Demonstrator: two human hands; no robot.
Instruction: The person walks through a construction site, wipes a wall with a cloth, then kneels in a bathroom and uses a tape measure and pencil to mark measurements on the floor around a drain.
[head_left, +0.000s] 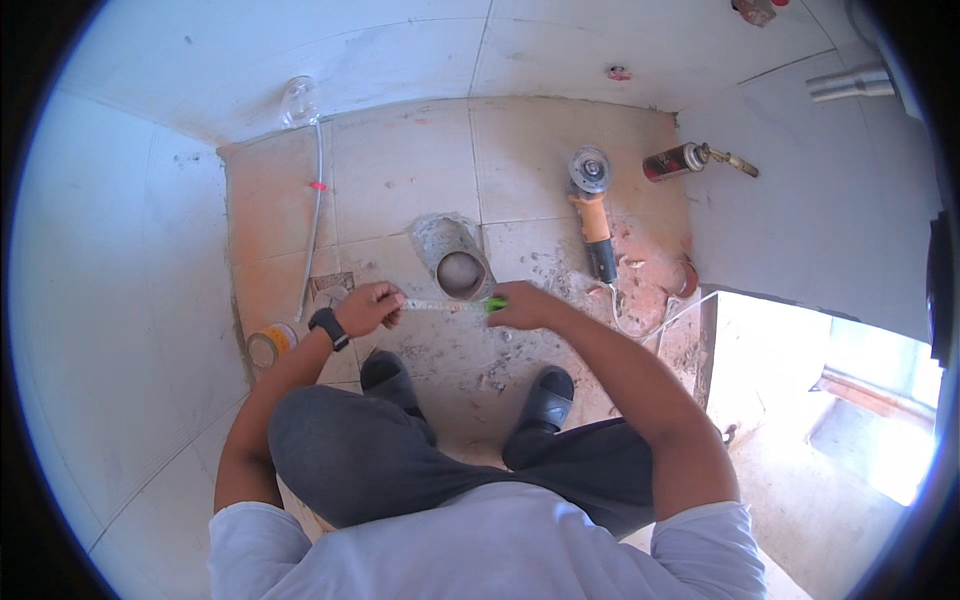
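Between my hands a pale measuring tape blade (440, 305) is stretched out, just on the near side of a round pipe opening (461, 273) in the tiled floor. My left hand (370, 307), with a dark watch on its wrist, pinches the free end of the blade. In my right hand (522, 305) is the bright green tape measure case (495, 304), mostly covered by the fingers. Rough broken mortar (440, 236) surrounds the far side of the pipe.
An angle grinder (592, 215) lies to the right, its white cord (640, 335) trailing nearby. Beyond it is a gas canister torch (690, 160). A thin hose (315, 220) runs along the left floor, and a round tin (268, 346) stands by the left wall. Debris is scattered around.
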